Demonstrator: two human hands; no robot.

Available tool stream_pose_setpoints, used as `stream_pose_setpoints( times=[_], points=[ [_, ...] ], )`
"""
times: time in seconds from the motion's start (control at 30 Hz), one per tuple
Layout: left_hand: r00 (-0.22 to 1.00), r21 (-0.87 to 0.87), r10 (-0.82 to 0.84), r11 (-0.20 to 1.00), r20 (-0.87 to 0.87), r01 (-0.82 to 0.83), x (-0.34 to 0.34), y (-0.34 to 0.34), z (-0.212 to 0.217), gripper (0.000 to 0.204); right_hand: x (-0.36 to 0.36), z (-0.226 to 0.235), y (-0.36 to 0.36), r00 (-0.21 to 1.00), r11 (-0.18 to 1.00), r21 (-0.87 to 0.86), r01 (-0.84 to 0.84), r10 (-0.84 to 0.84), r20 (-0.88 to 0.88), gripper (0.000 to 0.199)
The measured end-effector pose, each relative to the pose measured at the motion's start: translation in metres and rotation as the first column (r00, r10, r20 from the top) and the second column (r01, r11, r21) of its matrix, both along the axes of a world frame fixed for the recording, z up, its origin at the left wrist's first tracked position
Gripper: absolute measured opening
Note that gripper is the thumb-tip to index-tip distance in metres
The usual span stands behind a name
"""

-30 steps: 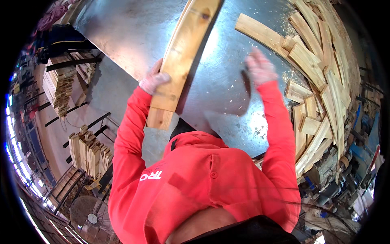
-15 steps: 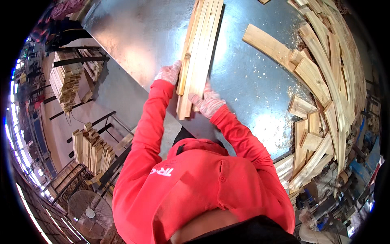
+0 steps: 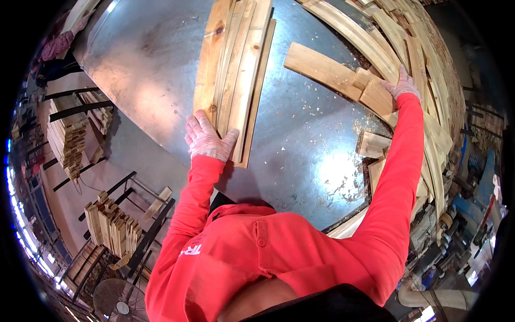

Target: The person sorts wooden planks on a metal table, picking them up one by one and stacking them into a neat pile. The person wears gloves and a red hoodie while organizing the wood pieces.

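Plainly, a bundle of long pale boards [image 3: 236,80] lies on the metal tabletop [image 3: 300,145], between its left edge and the heap on its right side, running away from the near edge and out past the top of the view. A knotted board [image 3: 210,59] makes up the bundle's left side, while a narrow board [image 3: 258,96] on the right juts a little closer to the near edge than its neighbours. Over the bundle's near end rests the gloved left hand [image 3: 208,138], fingers spread and thumb apart, touching the wood without wrapping around it. Well to the right, the gloved right hand [image 3: 403,87] reaches into a heap of loose boards [image 3: 417,56], just beside a short board [image 3: 377,97]; whether its fingers are closed on anything, I cannot tell. Wood chips [image 3: 360,126] litter the tabletop near the heap. Beyond the left edge stand an upper stack of boards [image 3: 65,139] and a lower stack [image 3: 111,228], a round fan [image 3: 115,298] below them, and, farther up, another person's patterned sleeve [image 3: 56,47]. Past the heap are machinery [image 3: 472,182] and a pale hose [image 3: 437,299].
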State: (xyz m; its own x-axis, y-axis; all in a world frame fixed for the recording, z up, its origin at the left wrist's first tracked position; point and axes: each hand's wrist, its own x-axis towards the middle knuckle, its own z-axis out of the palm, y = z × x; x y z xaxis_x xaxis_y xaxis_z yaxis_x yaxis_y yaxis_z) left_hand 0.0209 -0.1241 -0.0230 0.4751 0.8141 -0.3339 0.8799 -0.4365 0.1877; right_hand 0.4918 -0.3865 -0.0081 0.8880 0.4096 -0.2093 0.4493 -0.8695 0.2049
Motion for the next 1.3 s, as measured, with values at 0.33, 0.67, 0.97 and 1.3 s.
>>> stream_pose_setpoints(
  times=[0.33,0.67,0.97,1.3],
  points=[
    [0.675,-0.714,0.5,0.697,0.543,0.058,-0.073,0.103,-0.041,0.058,-0.084,-0.037,0.009,0.822,0.945,0.21,0.251,-0.094,-0.561,0.084],
    [0.775,-0.377,0.258,0.926,0.577,-0.027,-0.068,0.058,0.018,0.05,-0.312,-0.031,0.061,0.841,-0.075,0.873,0.483,0.315,-0.439,0.052],
    [0.935,0.084,-0.2,0.98,0.293,0.183,-0.035,-0.032,0.02,0.102,-0.336,-0.017,0.075,-0.026,0.032,-0.003,0.999,0.747,-0.664,0.052],
    [0.912,-0.006,-0.221,0.972,-0.345,0.233,0.049,-0.08,0.027,0.118,-0.355,-0.066,0.016,-0.061,0.002,-0.108,0.994,0.836,-0.545,0.064]
  ],
)
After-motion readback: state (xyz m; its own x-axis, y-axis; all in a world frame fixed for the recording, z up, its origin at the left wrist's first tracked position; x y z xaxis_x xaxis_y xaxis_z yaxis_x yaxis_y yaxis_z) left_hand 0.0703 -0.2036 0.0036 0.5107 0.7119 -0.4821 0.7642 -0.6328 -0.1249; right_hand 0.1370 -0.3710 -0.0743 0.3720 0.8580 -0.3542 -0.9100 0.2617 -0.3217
